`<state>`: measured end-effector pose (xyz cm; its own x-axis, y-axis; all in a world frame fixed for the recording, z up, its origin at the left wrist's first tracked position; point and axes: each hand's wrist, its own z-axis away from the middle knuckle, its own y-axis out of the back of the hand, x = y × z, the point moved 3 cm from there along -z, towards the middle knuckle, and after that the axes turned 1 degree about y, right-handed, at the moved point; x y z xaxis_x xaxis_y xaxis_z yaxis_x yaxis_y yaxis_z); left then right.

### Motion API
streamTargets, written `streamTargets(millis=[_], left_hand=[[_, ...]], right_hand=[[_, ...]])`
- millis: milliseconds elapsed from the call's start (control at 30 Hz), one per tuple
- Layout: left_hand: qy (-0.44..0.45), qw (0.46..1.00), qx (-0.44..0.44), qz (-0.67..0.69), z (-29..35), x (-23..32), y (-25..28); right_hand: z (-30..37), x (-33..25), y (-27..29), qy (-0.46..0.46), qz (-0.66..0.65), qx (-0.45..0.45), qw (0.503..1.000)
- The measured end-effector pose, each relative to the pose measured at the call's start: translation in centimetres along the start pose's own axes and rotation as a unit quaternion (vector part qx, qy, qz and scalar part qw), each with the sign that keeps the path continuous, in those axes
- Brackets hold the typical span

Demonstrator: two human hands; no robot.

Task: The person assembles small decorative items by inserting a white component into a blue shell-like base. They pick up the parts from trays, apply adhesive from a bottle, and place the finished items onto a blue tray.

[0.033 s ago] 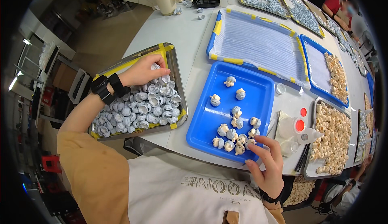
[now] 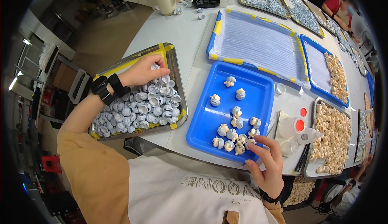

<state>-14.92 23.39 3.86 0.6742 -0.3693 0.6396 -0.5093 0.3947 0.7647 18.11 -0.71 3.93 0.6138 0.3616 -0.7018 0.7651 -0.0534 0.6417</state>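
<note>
My left hand (image 2: 144, 69) reaches into a metal tray (image 2: 184, 98) edged with yellow tape. Its fingers are curled together around a pale grey-blue shell piece (image 2: 154, 67), partly hidden by the hand. Beneath it lies a heap of similar hollow, cup-like shells (image 2: 141, 109). My right hand (image 2: 267, 165) hovers at the near right corner of a blue tray (image 2: 202, 121), thumb and fingers apart. Its forefinger touches a small doll head (image 2: 251, 142), cream with a grey-blue cap. Several more such capped heads (image 2: 231, 134) lie scattered over that tray.
Bottles with red tips (image 2: 289, 126) and a white squeeze bottle (image 2: 309, 136) stand right of the blue tray. Beyond them is a tray of cream pieces (image 2: 329, 139). A cloth-lined tray (image 2: 258, 42) lies behind. Co-workers (image 2: 337, 8) sit at the far right.
</note>
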Motion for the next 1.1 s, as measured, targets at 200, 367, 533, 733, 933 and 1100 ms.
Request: streamTargets(millis=[200, 367, 533, 733, 933, 1100], left_hand=[[0.008, 1.0, -0.004, 0.009, 0.2, 0.0, 0.1], [0.071, 0.996, 0.008, 0.059, 0.3, -0.2, 1.0], [0.231, 0.932, 0.039, 0.278, 0.6, -0.5, 2.2], [0.221, 0.824, 0.078, 0.515, 0.3, -0.7, 3.9], [0.106, 0.723, 0.089, 0.676, 0.4, 4.2, 7.0], [0.096, 0.752, -0.09, 0.646, 3.8, 11.1, -2.0]], right_hand=[[0.0, 0.0, 0.1, 0.003, 0.0, 0.001, 1.0], [0.1, 0.1, 0.0, 0.004, -0.001, 0.001, 1.0], [0.2, -0.3, 0.2, 0.01, 0.017, 0.008, 1.0], [0.5, -0.3, 0.6, 0.004, -0.01, 0.053, 0.999], [-0.5, -3.7, 2.1, 0.072, -0.069, 0.08, 0.992], [-1.9, -7.1, 0.4, 0.243, 0.043, 0.091, 0.965]])
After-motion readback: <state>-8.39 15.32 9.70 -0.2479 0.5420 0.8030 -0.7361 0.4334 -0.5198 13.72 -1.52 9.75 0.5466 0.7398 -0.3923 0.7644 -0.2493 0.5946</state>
